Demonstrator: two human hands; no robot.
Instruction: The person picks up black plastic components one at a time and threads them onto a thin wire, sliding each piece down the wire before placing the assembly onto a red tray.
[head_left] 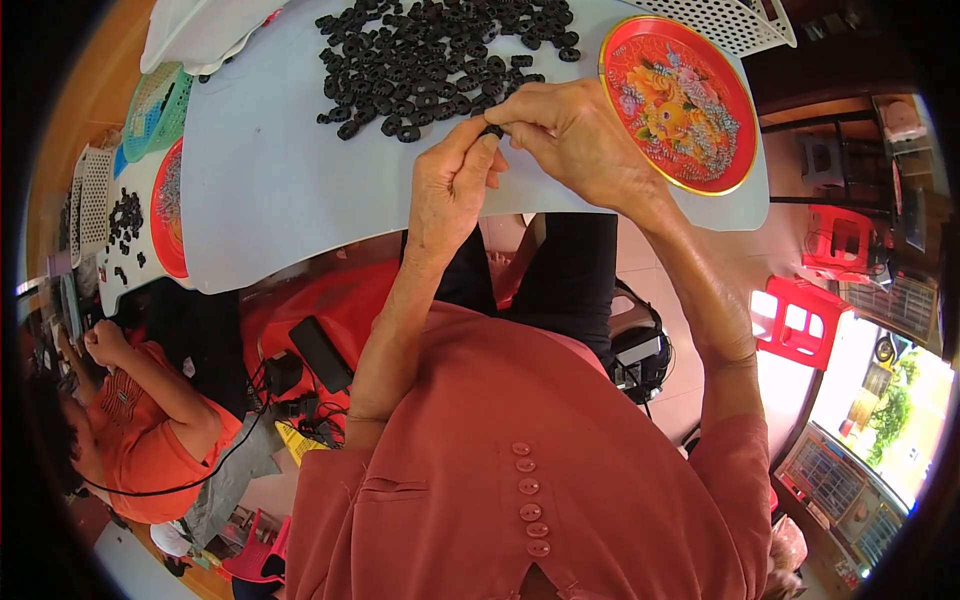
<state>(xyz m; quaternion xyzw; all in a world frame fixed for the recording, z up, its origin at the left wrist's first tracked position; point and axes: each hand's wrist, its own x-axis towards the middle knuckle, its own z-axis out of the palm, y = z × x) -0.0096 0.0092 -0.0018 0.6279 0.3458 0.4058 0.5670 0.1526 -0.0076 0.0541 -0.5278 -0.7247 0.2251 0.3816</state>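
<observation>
Hands (515,140) pinch one small black piece (493,130) beside red flowered tray (678,104).

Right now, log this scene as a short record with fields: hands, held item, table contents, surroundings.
left hand: thumb and fingers pinch a small black piece
right hand: fingertips meet the same piece from the other side
held item: small black piece, mostly hidden by fingers
pile: loose black pieces heaped just beyond the hands
work surface: pale grey board
tray: round red flowered tray, at the right, holds no pieces
nearby: a second person in an orange shirt at lower left; red plastic stool at right
</observation>
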